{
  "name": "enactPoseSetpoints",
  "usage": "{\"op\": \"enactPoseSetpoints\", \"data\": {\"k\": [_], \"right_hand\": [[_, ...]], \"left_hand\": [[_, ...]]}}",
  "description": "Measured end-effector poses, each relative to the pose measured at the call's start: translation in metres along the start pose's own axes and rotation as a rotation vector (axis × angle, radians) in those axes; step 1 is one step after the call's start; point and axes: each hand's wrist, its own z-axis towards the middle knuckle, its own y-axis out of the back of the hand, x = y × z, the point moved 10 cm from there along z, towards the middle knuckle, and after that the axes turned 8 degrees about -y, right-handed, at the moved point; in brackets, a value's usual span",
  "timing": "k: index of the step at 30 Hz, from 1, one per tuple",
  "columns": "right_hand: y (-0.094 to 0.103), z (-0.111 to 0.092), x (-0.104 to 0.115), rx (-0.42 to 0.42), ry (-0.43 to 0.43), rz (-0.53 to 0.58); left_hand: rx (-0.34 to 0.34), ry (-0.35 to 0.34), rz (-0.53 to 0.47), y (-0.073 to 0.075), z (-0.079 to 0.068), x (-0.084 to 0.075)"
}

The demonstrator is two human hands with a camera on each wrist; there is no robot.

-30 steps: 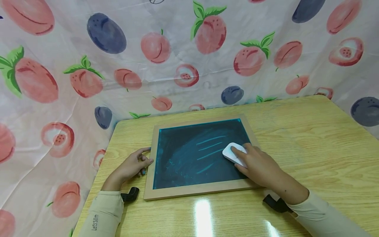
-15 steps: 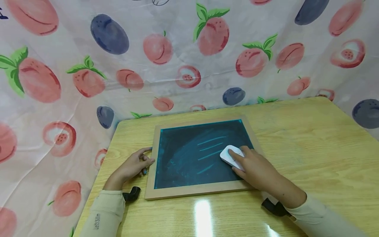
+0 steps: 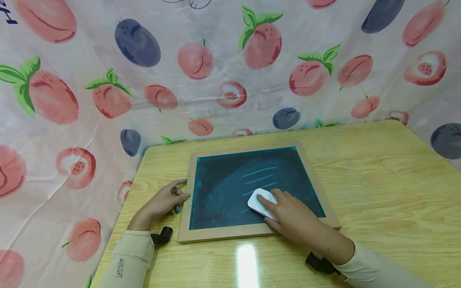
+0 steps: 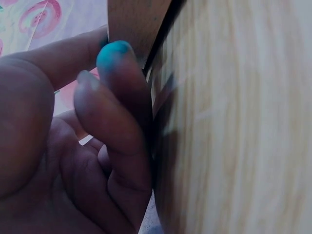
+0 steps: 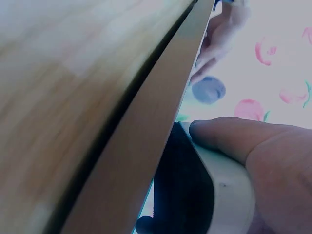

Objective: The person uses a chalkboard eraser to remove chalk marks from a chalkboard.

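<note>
A small chalkboard (image 3: 223, 176) with a pale wooden frame (image 3: 230, 231) lies flat on the table in the head view, with several teal chalk strokes (image 3: 258, 171) and faint smears on its dark surface. My right hand (image 3: 297, 214) grips a white chalkboard eraser (image 3: 259, 199) and presses it on the board, over the lower strokes. In the right wrist view, the eraser's dark pad (image 5: 183, 183) shows beyond the frame's edge. At the board's left side, my left hand (image 3: 163, 202) holds the frame, thumb at its edge. One left fingertip (image 4: 114, 54) is stained teal.
The wood-grain table (image 3: 378, 172) extends to the right of the board. Behind and to the left hangs a fruit-print cloth (image 3: 230, 60). Dark wrist-worn devices (image 3: 162, 236) sit under both wrists, close to the tabletop.
My right hand has slid the eraser left and slightly nearer across the board, and it now covers part of the lower strokes. The left hand stays at the frame. The head view has shifted slightly.
</note>
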Motion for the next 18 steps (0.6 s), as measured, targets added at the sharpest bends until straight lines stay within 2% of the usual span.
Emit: {"op": "enactPoseSetpoints", "data": {"k": [9,12,18], "right_hand": [[-0.011,0.005,0.028,0.060,0.046,0.042],[-0.014,0.005,0.028,0.074,0.032,0.043],[-0.012,0.001,0.016,0.046,0.024,0.022]], "left_hand": [[0.000,-0.008,0.006,0.000,-0.001,-0.001],[0.004,-0.017,0.012,0.000,-0.001,-0.002],[-0.009,0.004,0.005,-0.001,0.000,-0.001]]}}
